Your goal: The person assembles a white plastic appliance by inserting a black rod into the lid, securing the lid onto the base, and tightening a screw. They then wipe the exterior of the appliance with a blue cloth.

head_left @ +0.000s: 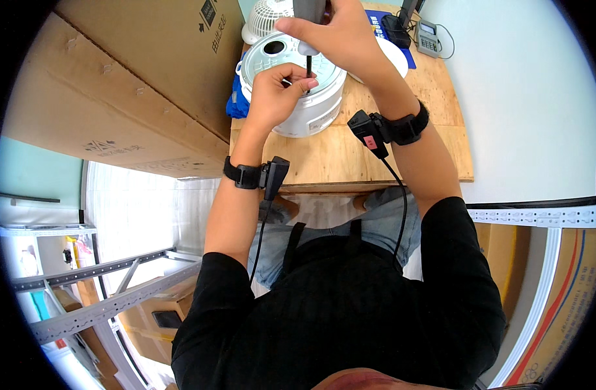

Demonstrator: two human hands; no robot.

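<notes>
Driver [309, 13] top running out of frame; right hand [340, 36] clamping it, bit pressing onto white cooker [311, 107] on wooden surface [389, 149]; left hand [278, 91] pinching bit; cooker contents hidden

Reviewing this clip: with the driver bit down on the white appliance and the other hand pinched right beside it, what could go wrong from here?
1. The left hand pinches right at the tip of the powered screwdriver; if the bit slips, it could jab those fingers.
2. The white appliance rests loose on the wooden table, unclamped; downward pressure from the right hand might shift it.
3. The cables from both wrist devices hang toward the lap and could snag.
</notes>
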